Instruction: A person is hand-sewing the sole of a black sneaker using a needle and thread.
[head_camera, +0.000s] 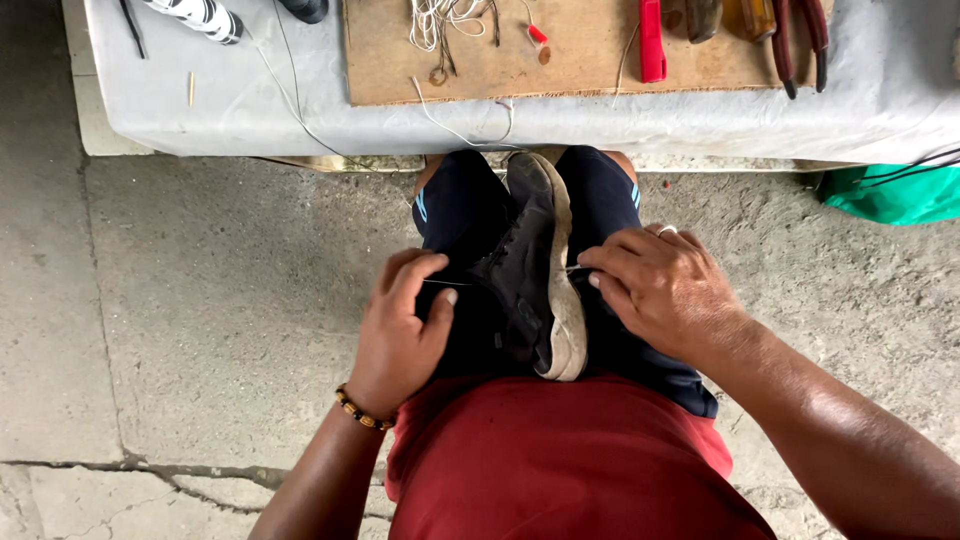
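Observation:
A black shoe (525, 265) with a worn pale sole (565, 300) lies on its side, clamped between my knees in dark shorts. My left hand (400, 325) rests on the upper's left side, fingers pinching a thin thread (445, 283) that runs across to the shoe. My right hand (660, 285), with a ring, presses on the sole side and pinches the thread or a needle at the sole's edge; the tool itself is too small to make out.
A low table (200, 110) under grey cloth stands ahead, holding a brown board (590, 65) with loose thread, a red-handled tool (651, 40) and pliers (800, 40). A green bag (890, 195) lies at the right. Cracked concrete floor surrounds me.

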